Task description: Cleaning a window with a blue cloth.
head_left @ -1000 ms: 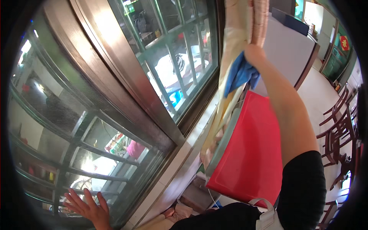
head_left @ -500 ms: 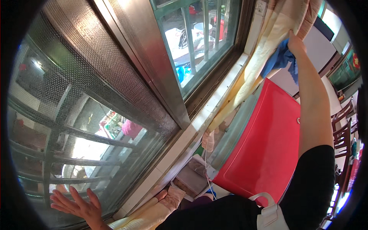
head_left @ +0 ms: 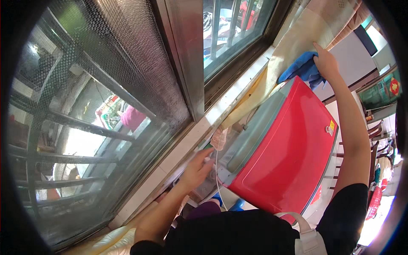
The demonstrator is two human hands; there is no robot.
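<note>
Right grip [head_left: 326, 64] holds one blue cloth [head_left: 298, 67].

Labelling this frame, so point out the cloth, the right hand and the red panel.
Cloth [head_left: 296, 68]: head view, blue folds.
Right hand [head_left: 327, 64]: head view, back of hand.
Red panel [head_left: 291, 146]: head view, middle of face.

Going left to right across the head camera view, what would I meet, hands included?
Glass window backed by metal bars → bare left hand → crumpled blue cloth → bare right hand → red-and-yellow diamond-shaped decoration.
</note>
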